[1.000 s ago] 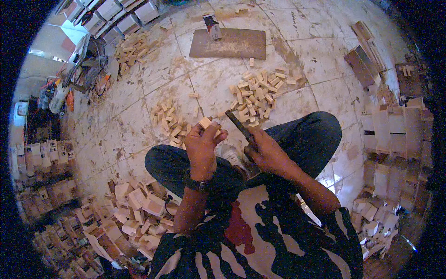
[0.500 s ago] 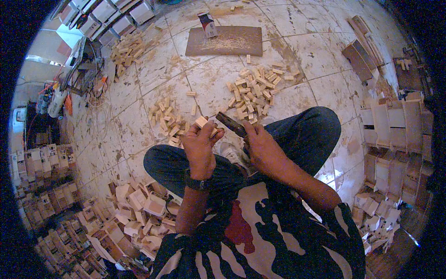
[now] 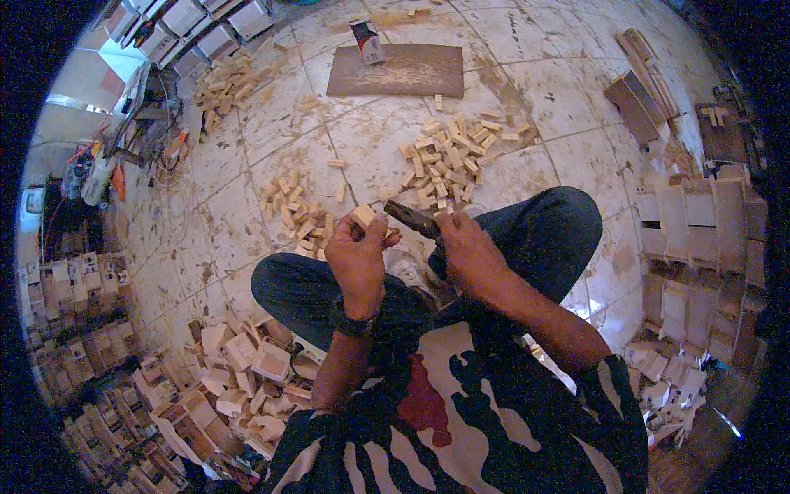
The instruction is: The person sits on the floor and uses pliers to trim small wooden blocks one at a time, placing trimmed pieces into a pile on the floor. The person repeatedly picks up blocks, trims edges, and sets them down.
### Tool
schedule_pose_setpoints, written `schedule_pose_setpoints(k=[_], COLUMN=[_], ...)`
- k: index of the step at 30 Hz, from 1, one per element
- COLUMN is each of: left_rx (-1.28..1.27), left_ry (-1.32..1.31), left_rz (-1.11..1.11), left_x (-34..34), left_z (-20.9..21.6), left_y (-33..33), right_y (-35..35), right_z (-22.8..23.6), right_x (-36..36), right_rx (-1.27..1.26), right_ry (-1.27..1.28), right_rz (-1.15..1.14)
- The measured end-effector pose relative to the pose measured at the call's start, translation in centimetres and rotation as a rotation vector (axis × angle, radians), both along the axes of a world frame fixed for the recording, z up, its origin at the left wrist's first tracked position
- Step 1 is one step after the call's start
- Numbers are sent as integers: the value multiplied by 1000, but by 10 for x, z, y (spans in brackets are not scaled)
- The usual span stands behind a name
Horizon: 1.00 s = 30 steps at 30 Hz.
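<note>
My left hand is closed, pinching a small pale wooden block between thumb and fingers. A second bit of pale wood seems to show by its fingertips, too small to make out. In my right hand is a dark, elongated hand tool, whose exact kind I cannot tell. The tool's far end points at the left hand, just short of it. Beyond the hands, a pile of wooden blocks lies on the right and a smaller pile on the left.
A brown board strewn with wood shavings lies ahead, with a small printed carton on it. Another block pile sits far left. Wooden pieces are heaped behind my left knee. Stacked wooden parts stand at right.
The block in my left hand has turned slightly and moved a little to the right. My right hand and its tool have shifted slightly; both hands keep their grips.
</note>
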<state>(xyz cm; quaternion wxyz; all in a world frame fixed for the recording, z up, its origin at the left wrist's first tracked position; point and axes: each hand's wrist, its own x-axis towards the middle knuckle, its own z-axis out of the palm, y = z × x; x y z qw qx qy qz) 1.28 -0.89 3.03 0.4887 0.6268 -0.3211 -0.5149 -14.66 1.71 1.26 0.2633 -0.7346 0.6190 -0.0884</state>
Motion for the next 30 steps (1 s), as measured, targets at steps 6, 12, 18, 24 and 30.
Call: schedule_pose_setpoints(k=[6,12,18,24,30], left_rx=[34,-54,-19,20,533], left_ry=[67,-353,-103,-443,-1697], left_rz=[-28,-373,-567,-380,-538], left_x=[3,32,7,-19,145], left_z=[4,-25,-103,-230,-370], left_y=[-3,-14,-52,-94,-110], right_y=[-10,-21,-30,-35,-41], right_z=[0,2,7,22,18], right_x=[-9,-28,-51,-50,-44], right_rx=[55,423,282,186,235], right_ry=[-107,-808,-860,-913,-917], right_rz=[42,-336,-633,-744,-743])
